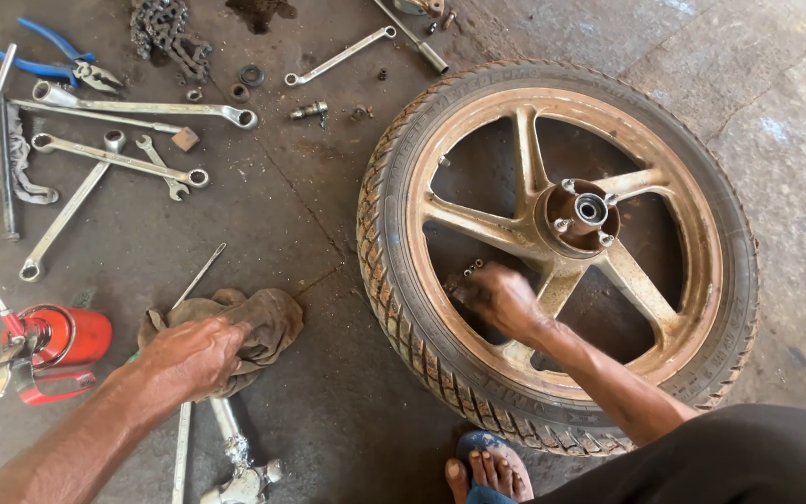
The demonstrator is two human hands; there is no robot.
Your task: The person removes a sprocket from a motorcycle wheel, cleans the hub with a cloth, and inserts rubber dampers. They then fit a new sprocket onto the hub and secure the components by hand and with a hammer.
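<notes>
A motorcycle wheel (711,243) with a tan five-spoke rim and knobbly tyre lies flat on the concrete floor; its rusty hub (578,217) with studs faces up. My right hand (501,297) reaches inside the rim between two spokes, fingers closed around small metal parts (471,271), apparently nuts or bolts. My left hand (193,355) rests palm down on a crumpled brown rag (268,322) lying to the left of the wheel, fingers bent onto the cloth.
Several spanners (118,159) and blue-handled pliers (58,61) lie at the upper left, with a chain (168,35), washers and a small bolt (310,110). A red oil can (53,341) sits at left. A metal axle (235,448) lies below the rag. My sandalled foot (489,471) is near the tyre.
</notes>
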